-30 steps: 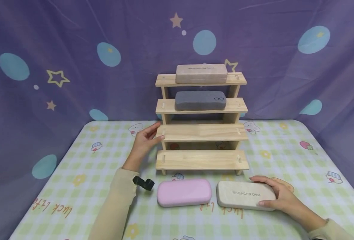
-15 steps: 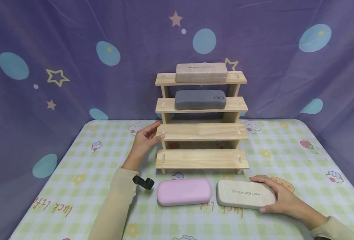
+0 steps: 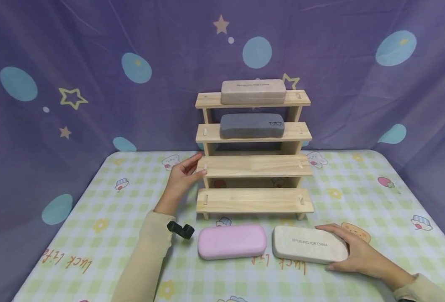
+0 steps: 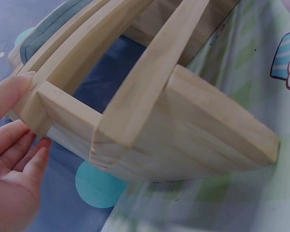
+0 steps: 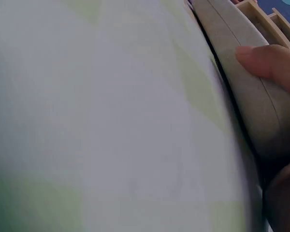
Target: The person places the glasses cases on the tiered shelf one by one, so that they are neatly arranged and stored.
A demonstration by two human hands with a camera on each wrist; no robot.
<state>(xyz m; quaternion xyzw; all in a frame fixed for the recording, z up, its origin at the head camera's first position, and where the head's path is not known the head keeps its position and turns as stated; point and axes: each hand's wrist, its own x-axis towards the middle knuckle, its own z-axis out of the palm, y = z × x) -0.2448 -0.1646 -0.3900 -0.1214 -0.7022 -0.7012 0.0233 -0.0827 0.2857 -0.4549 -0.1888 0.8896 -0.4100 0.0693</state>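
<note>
A four-step wooden rack [image 3: 253, 167] stands at the table's middle. A beige case [image 3: 253, 91] lies on its top step and a grey case [image 3: 251, 125] on the second. My left hand [image 3: 181, 178] holds the left end of the third step, fingers [image 4: 14, 92] against the wood [image 4: 150, 116]. On the table in front lie a pink case [image 3: 231, 241] and a cream case [image 3: 309, 244]. My right hand [image 3: 354, 249] grips the cream case's right end, its thumb [image 5: 268, 60] on the case's near side [image 5: 246, 82].
A small black clip-like object [image 3: 181, 229] lies by my left sleeve, next to the pink case. The checked tablecloth [image 3: 105, 209] covers the table. A purple curtain with stars and dots [image 3: 94, 63] hangs behind and at both sides.
My right hand has slid slightly rightward along the cream case's end. The left hand and the rack have not moved.
</note>
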